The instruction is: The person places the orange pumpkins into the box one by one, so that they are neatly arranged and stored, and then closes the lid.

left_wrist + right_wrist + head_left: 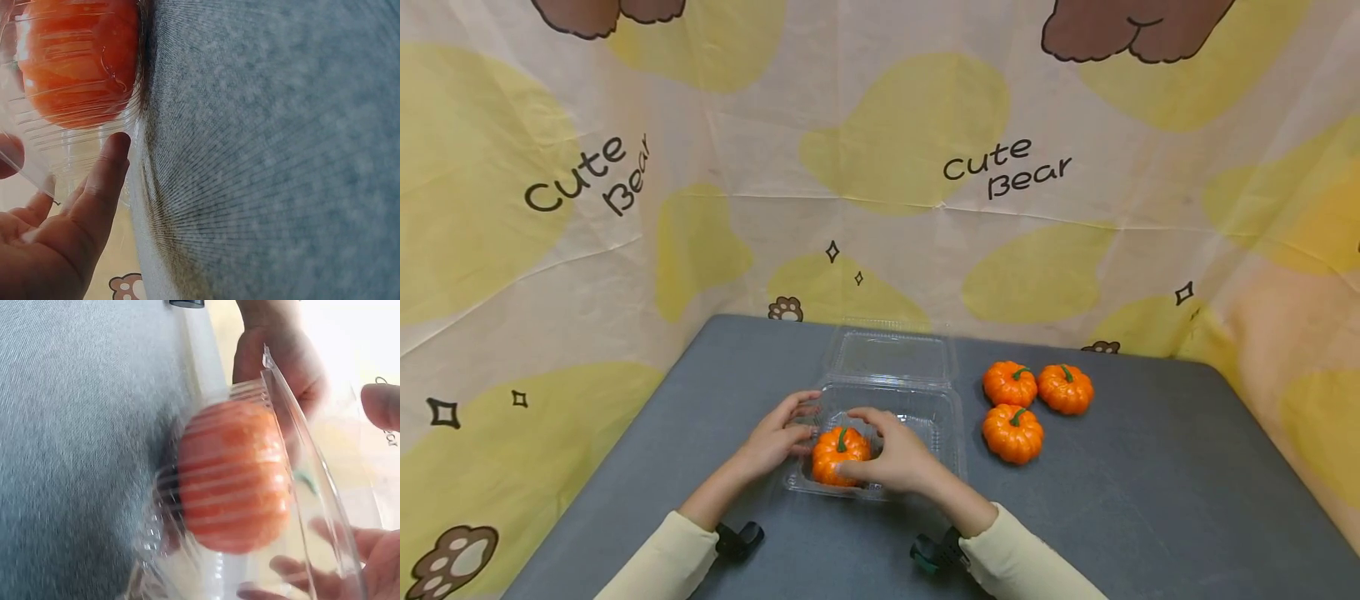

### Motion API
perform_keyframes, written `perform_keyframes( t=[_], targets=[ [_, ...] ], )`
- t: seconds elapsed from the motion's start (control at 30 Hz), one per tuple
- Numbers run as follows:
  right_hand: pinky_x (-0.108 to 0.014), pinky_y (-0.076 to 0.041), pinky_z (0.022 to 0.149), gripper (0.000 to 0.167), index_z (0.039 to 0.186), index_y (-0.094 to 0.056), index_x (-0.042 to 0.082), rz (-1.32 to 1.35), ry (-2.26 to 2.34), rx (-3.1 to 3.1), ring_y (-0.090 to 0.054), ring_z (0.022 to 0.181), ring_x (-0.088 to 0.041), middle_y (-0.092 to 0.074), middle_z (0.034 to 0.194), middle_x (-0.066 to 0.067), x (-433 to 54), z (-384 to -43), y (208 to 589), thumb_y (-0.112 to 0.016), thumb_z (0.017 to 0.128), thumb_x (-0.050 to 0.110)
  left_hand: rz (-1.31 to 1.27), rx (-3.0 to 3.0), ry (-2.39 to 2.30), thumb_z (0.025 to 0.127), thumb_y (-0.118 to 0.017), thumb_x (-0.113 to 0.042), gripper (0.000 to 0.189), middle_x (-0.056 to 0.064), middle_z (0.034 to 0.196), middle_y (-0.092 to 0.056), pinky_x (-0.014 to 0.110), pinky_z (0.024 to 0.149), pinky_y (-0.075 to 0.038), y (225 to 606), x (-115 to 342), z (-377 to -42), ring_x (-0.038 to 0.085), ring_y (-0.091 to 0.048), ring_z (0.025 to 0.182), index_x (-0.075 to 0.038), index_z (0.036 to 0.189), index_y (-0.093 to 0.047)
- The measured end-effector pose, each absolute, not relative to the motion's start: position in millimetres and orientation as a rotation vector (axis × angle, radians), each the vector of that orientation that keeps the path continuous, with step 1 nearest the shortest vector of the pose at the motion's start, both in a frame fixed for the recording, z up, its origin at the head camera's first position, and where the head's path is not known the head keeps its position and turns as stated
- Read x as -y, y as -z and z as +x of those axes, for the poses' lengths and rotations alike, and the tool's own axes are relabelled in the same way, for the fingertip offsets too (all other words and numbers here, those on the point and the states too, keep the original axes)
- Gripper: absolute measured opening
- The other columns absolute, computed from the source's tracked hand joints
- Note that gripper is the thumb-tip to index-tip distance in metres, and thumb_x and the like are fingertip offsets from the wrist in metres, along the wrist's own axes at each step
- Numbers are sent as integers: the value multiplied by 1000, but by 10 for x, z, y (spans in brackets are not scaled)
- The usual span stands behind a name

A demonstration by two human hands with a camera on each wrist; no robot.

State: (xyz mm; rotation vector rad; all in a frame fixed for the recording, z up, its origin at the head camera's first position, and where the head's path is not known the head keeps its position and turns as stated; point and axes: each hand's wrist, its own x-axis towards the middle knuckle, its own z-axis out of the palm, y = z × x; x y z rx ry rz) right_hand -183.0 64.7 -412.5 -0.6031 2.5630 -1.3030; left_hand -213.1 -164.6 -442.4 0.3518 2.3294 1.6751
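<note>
An orange mini pumpkin (pixel 830 454) with a green stem sits in the near left part of a clear plastic clamshell box (pixel 959 433), whose lid (pixel 891 354) lies folded back. My right hand (pixel 898 454) is over the box, with thumb and fingers spread around the pumpkin. In the right wrist view, gaps show between the pumpkin (pixel 234 478) and the thumb and fingers. My left hand (pixel 772 440) is at the box's left side with its fingers extended. The left wrist view shows its fingertips beside the clear wall, below the pumpkin (pixel 81 62); contact is hard to tell.
Three more orange pumpkins (pixel 1013 434) (pixel 1009 383) (pixel 1066 389) stand grouped to the right of the box on the grey table (pixel 1150 483). A printed cloth (pixel 880 167) hangs behind the table and along its sides.
</note>
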Motion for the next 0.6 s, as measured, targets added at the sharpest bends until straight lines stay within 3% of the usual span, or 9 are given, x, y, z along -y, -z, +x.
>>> perform_keyframes(
  t=[0.27,0.6],
  targets=[
    [-60,-42,98,63,138,-52,21,-648,1334,-2580,-47,128,-37,-49,142,-9,-829,-1791,4039,-69,82,44,346,-2330,-1681,94,-45,-2,53,30,145,-39,44,82,-57,4432,1652,-2139,45,-53,121,-7,146,-33],
    [-59,-41,100,61,137,-53,25,-636,1342,-2746,-50,127,-32,-52,140,-4,-1090,-1723,3869,-73,81,38,350,-2344,-1684,94,-46,-1,53,30,144,-40,43,81,-58,4423,1637,-2131,45,-54,120,-7,145,-35]
  ],
)
